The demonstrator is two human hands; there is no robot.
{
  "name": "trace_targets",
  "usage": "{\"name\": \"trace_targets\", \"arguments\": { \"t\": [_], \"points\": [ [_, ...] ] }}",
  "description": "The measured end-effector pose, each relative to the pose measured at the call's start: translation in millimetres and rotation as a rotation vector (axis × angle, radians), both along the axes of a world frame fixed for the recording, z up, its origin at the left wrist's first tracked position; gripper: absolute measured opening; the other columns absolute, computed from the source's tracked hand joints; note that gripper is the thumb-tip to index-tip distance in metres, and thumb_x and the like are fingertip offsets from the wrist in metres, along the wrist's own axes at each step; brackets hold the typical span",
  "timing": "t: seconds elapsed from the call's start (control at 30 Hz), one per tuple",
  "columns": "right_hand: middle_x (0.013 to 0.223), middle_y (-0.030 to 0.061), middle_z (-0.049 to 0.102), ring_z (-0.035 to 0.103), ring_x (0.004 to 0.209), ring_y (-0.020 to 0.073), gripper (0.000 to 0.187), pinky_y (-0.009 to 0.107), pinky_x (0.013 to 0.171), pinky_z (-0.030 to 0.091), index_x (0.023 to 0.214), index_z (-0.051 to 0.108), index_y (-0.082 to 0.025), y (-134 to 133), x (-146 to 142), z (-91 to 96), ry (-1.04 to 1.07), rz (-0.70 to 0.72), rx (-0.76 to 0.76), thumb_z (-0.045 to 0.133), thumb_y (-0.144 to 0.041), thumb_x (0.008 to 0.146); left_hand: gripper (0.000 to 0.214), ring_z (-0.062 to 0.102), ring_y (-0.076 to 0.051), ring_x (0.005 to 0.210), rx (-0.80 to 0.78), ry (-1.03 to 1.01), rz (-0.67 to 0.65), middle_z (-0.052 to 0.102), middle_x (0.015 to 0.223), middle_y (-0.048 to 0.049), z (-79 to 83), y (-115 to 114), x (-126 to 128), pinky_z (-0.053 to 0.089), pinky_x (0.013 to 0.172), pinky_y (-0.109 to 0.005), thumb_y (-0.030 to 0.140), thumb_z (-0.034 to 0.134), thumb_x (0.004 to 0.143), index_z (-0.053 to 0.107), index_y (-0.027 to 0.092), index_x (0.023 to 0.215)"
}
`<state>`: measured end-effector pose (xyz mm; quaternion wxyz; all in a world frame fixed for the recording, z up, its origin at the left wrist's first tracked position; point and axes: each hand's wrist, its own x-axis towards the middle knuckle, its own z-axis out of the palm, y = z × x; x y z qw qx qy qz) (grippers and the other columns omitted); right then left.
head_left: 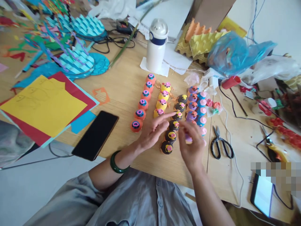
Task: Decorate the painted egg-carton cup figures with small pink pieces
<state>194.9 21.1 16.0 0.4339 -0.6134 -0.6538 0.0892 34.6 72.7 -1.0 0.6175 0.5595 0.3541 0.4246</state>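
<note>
Over a row of black-painted egg-carton cups point(171, 136) with yellow and pink dabs, my left hand point(152, 131) reaches in from the left, fingers stretched out and index pointing across the row. My right hand point(193, 146) is on the other side, its thumb and fingers bent together in a pinch; anything between them is too small or hidden to make out. It covers part of the purple row point(192, 106) and the blue row point(201, 111) with pink tips. Left of the black cups stand a yellow row point(163, 95) and an orange row point(143, 104).
Black-handled scissors point(221, 144) lie right of my right hand. A dark phone point(96, 135) and stacked coloured paper point(44, 106) are at left. Behind the rows stands a white bottle point(156, 47). Blue paper crafts point(77, 62), egg trays point(204, 40) and cables surround them.
</note>
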Motion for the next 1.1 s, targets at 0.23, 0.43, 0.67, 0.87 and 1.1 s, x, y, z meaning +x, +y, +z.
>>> {"name": "trace_targets", "arguments": {
  "t": [0.23, 0.43, 0.67, 0.87, 1.1],
  "points": [
    [0.105, 0.0077, 0.069, 0.069, 0.092, 0.0239, 0.042, 0.039, 0.073, 0.060, 0.125, 0.065, -0.032, -58, -24, 3.0, -0.049, 0.174, 0.040, 0.067, -0.012, 0.088, 0.077, 0.048, -0.014, 0.056, 0.214, 0.216, -0.249, 0.057, 0.069, 0.0014, 29.6, -34, -3, 0.040, 0.057, -0.026, 0.063, 0.049, 0.095, 0.041, 0.013, 0.154],
    [0.097, 0.0065, 0.072, 0.071, 0.083, 0.0225, 0.028, 0.034, 0.062, 0.059, 0.110, 0.068, -0.029, -85, -31, -3.5, 0.076, 0.104, -0.051, 0.063, -0.012, 0.088, 0.086, 0.066, -0.022, 0.073, 0.303, 0.401, -0.342, 0.071, 0.086, -0.0080, 36.8, -64, -3, 0.052, 0.071, -0.030, 0.066, 0.058, 0.088, 0.042, 0.012, 0.153],
    [0.079, -0.0002, 0.066, 0.060, 0.061, 0.0131, 0.003, 0.025, 0.047, 0.051, 0.087, 0.073, -0.025, -100, -26, -4.2, 0.678, -0.070, -0.168, 0.073, -0.022, 0.088, 0.051, 0.060, -0.012, 0.056, -0.286, -0.007, -0.257, 0.065, 0.075, -0.0026, 15.9, -88, -4, 0.054, 0.052, -0.025, 0.051, 0.062, 0.092, 0.068, 0.011, 0.123],
    [0.076, -0.0018, 0.068, 0.060, 0.055, 0.0097, 0.007, 0.023, 0.051, 0.056, 0.095, 0.074, -0.024, -112, -26, -16.2, 0.859, -0.069, -0.311, 0.073, -0.028, 0.089, 0.033, 0.065, -0.010, 0.060, -0.355, -0.084, -0.143, 0.071, 0.080, -0.0029, 7.1, -94, -8, 0.060, 0.061, -0.024, 0.039, 0.076, 0.084, 0.074, 0.012, 0.102],
    [0.103, 0.0029, 0.070, 0.070, 0.089, 0.0151, 0.025, 0.030, 0.076, 0.063, 0.110, 0.071, -0.028, -120, -24, -17.9, 0.461, 0.054, -0.116, 0.068, -0.012, 0.091, 0.031, 0.064, -0.010, 0.057, -0.332, -0.027, -0.189, 0.066, 0.066, 0.0001, 4.8, -96, -11, 0.058, 0.059, -0.023, 0.042, 0.069, 0.090, 0.076, 0.012, 0.098]
  ]
}}
